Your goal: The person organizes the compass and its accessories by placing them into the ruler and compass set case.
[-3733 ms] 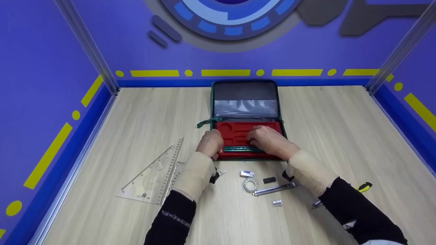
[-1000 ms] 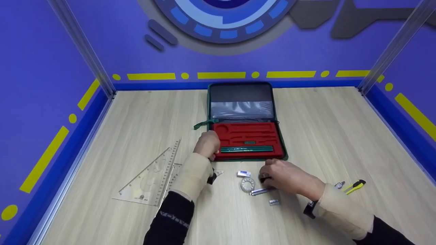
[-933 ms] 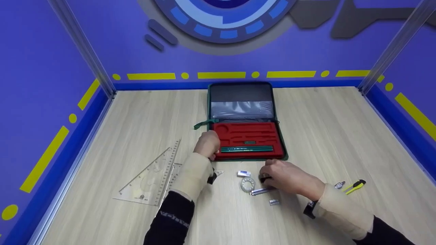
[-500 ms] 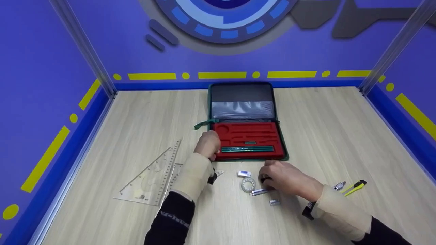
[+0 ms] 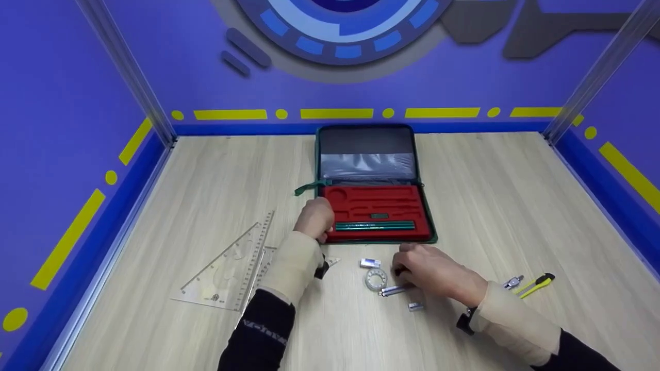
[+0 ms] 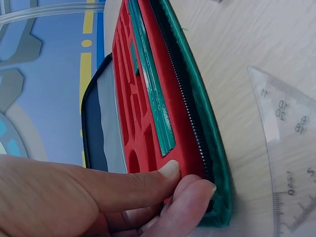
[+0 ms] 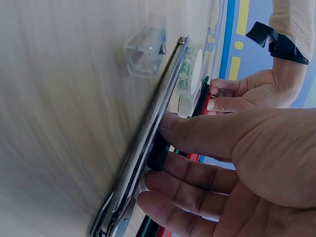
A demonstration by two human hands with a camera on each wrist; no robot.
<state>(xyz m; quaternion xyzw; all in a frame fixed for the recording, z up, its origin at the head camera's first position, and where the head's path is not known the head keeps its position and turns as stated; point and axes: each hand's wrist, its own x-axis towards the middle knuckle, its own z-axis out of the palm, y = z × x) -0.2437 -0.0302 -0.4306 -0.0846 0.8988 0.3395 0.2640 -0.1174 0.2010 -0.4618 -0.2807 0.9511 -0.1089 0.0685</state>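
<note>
- The right hand (image 5: pixel 433 270) pinches a small black rectangular block (image 7: pixel 158 150) between thumb and fingertips, in front of the case; whether the block touches the table is hard to judge.
- The left hand (image 5: pixel 313 219) holds the near left corner of an open green fabric zip case (image 5: pixel 366 138), thumb and finger pinched at the edge of its red moulded tray (image 5: pixel 361 236); the other fingers are partly hidden.
- Just right of the left hand's grip, dark green pencils (image 5: pixel 375 225) lie in a tray slot, with a small dark green block (image 5: pixel 379 216) in a recess beyond them.
- Left of the right hand's pinch sit a white-and-blue eraser (image 5: pixel 370 263) and a clear roll of tape (image 5: pixel 367 280).
- A slim silver metal instrument (image 5: pixel 394 290) runs beside the pinched block, partly under the right hand; a small silver-and-clear sharpener (image 5: pixel 415 306) lies nearer the person.
- Well right of that pinch rests a yellow-and-black cutter knife (image 5: pixel 536 286).
- Left of the left hand lies a large clear plastic set square (image 5: pixel 221 278).
</note>
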